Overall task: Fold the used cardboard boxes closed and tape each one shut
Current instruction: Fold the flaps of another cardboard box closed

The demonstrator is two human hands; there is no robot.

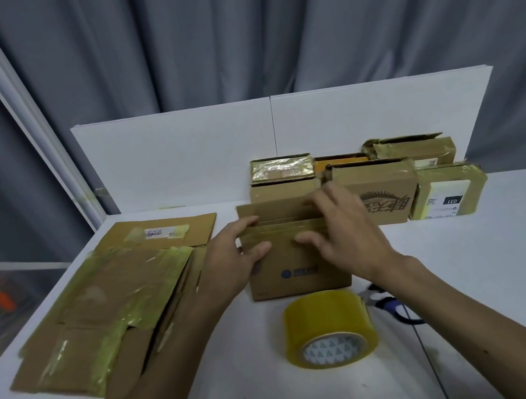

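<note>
A small cardboard box (299, 270) stands on the white worktop (475, 256). The left hand (233, 261) grips its top left corner, and the right hand (338, 232) lies with spread fingers over the folded flaps. A roll of yellowish tape (329, 329) lies just in front of the box, with scissors (390, 308) beside the roll. Flattened cardboard (106, 301) is piled to the left, and taped boxes (377, 197) stand behind.

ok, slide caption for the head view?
Left hand holds cardboard box, right hand presses its flaps down; tape roll nearby.
</note>
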